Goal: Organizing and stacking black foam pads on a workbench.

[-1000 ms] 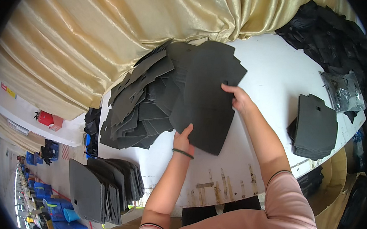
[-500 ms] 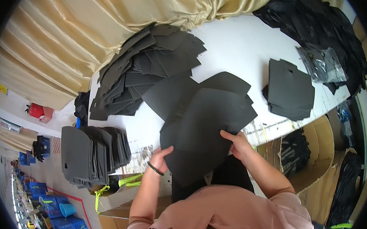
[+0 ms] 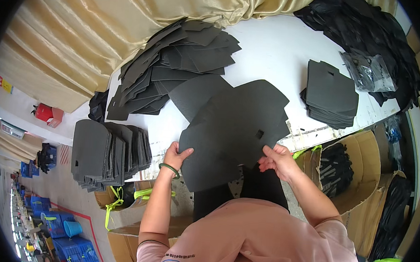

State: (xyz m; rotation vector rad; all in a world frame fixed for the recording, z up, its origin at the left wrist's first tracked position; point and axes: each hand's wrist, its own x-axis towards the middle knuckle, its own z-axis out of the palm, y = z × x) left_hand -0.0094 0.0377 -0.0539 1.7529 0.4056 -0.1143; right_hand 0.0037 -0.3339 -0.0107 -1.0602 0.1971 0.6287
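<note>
A black sheet panel [image 3: 218,146] with a small square hole near its right side is held over the table's front edge. My left hand [image 3: 174,158], with a green bangle at the wrist, pinches its left edge, thumb on top. My right hand [image 3: 278,163] is at the panel's right edge beside the hole, fingers curled in; whether they grip the edge or a small bit cannot be made out. Behind and partly under the panel lie more black panels, one showing at the left [image 3: 198,93] and one at the right [image 3: 266,96].
A fanned heap of black panels [image 3: 176,60] covers the table's [image 3: 269,42] back left. Another stack [image 3: 111,153] stands at the left edge, a smaller one [image 3: 332,93] at the right. A clear plastic bag [image 3: 370,74] and black material [image 3: 354,24] lie far right, above an open carton [image 3: 363,161].
The panel has shifted up and its lower end now sits farther from my body. The square hole has come into view. My right hand has drawn back to the panel's edge, fingers curling.
</note>
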